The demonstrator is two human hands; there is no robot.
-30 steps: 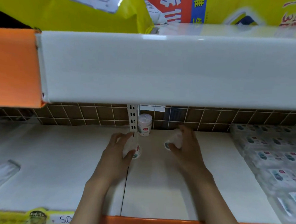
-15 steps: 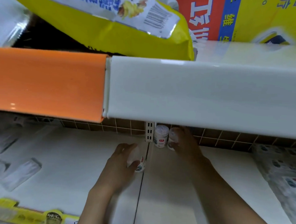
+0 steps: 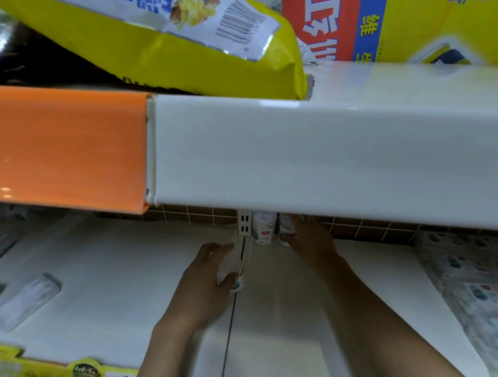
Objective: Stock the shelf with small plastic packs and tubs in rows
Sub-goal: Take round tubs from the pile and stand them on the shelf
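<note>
I look into a white shelf [image 3: 286,316] under a white and orange shelf front. A small white tub [image 3: 264,228] with a red label stands upright at the back wall beside the metal upright. Right next to it, my right hand [image 3: 311,241] grips a second white tub [image 3: 283,234] at the back; the shelf front above hides the fingertips. My left hand [image 3: 204,284] holds a third white tub [image 3: 234,272] lying tilted over the seam in the shelf, nearer the front.
Clear-wrapped packs [image 3: 475,278] fill the right side of the shelf. Flat clear packets [image 3: 28,300] lie at the left. A slotted metal upright [image 3: 244,223] stands at the back. Yellow bags [image 3: 163,49] and a red and yellow box [image 3: 397,25] sit on the shelf above.
My right hand has carried its tub back to the wall beside the standing tub. My left hand keeps its tub near the seam. The camera has tilted upward.
</note>
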